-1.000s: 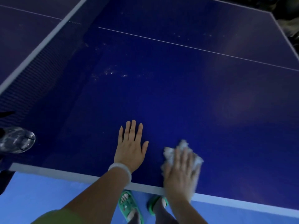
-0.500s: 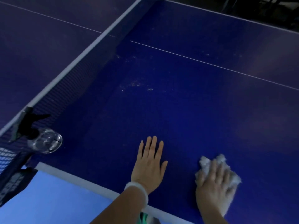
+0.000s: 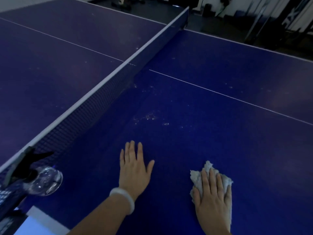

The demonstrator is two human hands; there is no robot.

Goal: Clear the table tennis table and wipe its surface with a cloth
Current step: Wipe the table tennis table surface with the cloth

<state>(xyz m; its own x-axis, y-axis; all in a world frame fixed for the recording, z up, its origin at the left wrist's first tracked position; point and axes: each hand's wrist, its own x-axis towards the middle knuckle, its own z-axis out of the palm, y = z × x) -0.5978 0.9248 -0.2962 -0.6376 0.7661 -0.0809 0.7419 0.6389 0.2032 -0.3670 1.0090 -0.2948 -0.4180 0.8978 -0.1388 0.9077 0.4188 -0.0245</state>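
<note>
Right hand (image 3: 212, 199) is laid flat on top of the cloth (image 3: 199, 179), fingers straight and spread a little, so the cloth is being pressed down onto the table tennis table (image 3: 211, 129) rather than gripped. That cloth is a crumpled, pale, fuzzy rag, and its edges can be seen poking out past the fingertips and along both sides of the palm. It's sitting on the near half of the blue table, toward the right, fairly close to the near edge.

Left hand (image 3: 133, 168) is placed palm down on bare table surface just to the left, fingers straight and close together, thumb stuck out to the side, nothing held. A pale bangle (image 3: 122, 200) is worn on that wrist. The two hands are kept apart, not touching.

A patch of little whitish specks (image 3: 149, 118) can be made out on the table beyond the hands, with more scattered closer to the net (image 3: 94, 106), which is stretched diagonally across the view with its white top band. At the near end of the net, by the dark clamp (image 3: 25, 164), a clear glass-like container (image 3: 44, 182) is seen; what it is exactly can't be told. Dim room clutter is visible past the far edge.
</note>
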